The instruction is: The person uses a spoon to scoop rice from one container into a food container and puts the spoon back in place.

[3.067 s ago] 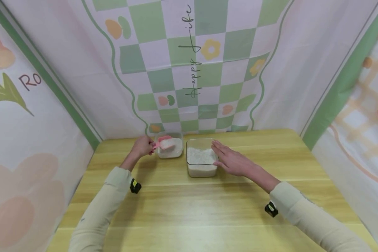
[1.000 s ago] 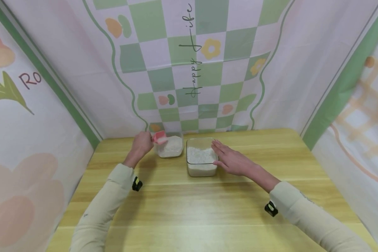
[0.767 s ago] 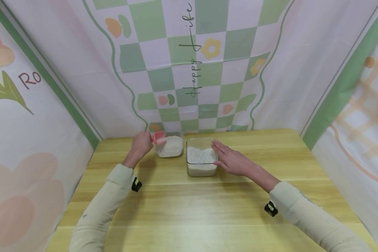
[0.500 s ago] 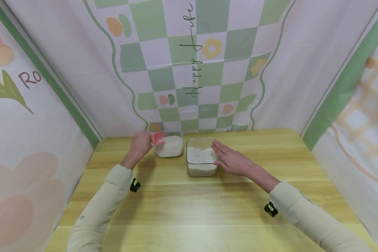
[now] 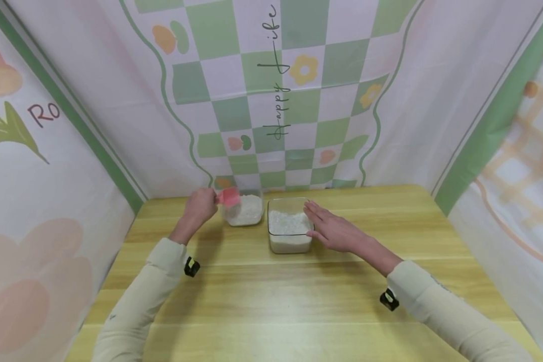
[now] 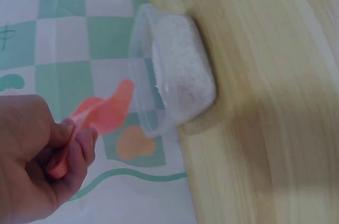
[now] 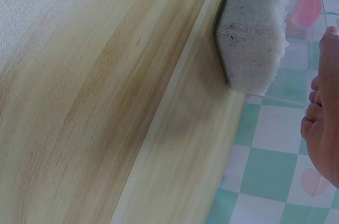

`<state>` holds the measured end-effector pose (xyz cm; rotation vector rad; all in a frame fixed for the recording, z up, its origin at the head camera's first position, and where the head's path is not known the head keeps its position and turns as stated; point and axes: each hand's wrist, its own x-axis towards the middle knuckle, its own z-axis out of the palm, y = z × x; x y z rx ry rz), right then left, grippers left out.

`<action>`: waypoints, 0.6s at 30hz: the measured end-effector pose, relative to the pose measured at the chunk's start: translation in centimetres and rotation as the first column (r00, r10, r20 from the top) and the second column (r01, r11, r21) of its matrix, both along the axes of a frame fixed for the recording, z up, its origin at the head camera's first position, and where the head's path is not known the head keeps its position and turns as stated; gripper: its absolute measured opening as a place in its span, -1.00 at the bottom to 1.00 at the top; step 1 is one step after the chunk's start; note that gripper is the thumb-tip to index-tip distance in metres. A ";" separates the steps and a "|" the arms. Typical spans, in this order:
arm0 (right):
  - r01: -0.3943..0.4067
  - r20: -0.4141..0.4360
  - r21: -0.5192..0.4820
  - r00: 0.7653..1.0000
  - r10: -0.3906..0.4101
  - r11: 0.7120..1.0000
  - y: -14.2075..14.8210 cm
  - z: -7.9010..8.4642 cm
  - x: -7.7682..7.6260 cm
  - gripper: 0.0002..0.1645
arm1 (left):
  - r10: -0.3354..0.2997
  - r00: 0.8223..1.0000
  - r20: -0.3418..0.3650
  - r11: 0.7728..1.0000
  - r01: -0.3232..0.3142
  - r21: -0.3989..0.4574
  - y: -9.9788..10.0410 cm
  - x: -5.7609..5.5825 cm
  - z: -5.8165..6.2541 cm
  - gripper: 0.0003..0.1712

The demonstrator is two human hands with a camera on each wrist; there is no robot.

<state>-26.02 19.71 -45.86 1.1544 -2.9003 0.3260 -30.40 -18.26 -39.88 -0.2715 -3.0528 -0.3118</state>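
Gripping the tilted scoop [image 5: 229,197] in the left hand [image 5: 201,203] at the left edge of the tub [image 6: 143,70], resting the straight-fingered right hand [image 5: 335,230] against the glass box [image 5: 287,204]; ideally tipping low, avoiding spills.

The pink scoop [image 5: 229,197] hung tilted by the clear tub [image 6: 142,57]. White grains [image 5: 287,223] part-filled both tub and glass container [image 5: 286,204].

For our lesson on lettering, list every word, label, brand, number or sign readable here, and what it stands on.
"Happy Life": back cloth, running sideways.
"RO": left cloth.
Too small to tell whether text: marks on left sleeve, right sleeve, left camera, right camera.
Scoop, left tub, right tub: none visible.
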 end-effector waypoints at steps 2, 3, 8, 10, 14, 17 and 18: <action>0.000 -0.001 0.002 1.000 0.000 1.000 0.0 0.0 0.0 -0.16 | -0.029 1.000 -0.007 0.998 0.029 0.062 0.0 0.2 0.3 -0.68; 0.001 -0.001 0.004 1.000 -0.001 1.000 -0.1 0.0 0.0 -0.16 | -0.047 0.999 -0.002 0.995 0.047 0.089 0.1 0.3 0.4 -0.70; -0.001 -0.003 0.006 1.000 0.001 1.000 0.0 -0.1 -0.1 -0.16 | -0.142 0.988 0.052 0.972 0.130 0.195 0.9 0.8 0.6 -0.77; -0.003 -0.004 0.005 1.000 0.003 1.000 0.0 -0.1 -0.1 -0.16 | -0.173 0.983 0.053 0.968 0.160 0.194 1.5 1.0 0.8 -0.76; -0.005 -0.003 0.001 1.000 0.005 1.000 0.0 0.0 0.0 -0.16 | -0.231 0.973 0.005 0.962 0.227 0.154 2.6 1.2 1.2 -0.73; -0.002 -0.001 0.003 1.000 0.002 1.000 0.0 0.1 0.1 -0.16 | -0.272 0.961 -0.052 0.956 0.276 0.099 3.5 1.5 1.6 -0.71; -0.002 -0.005 0.005 1.000 0.002 1.000 0.0 0.1 0.1 -0.16 | -0.285 0.956 -0.070 0.954 0.290 0.074 3.9 1.5 1.7 -0.72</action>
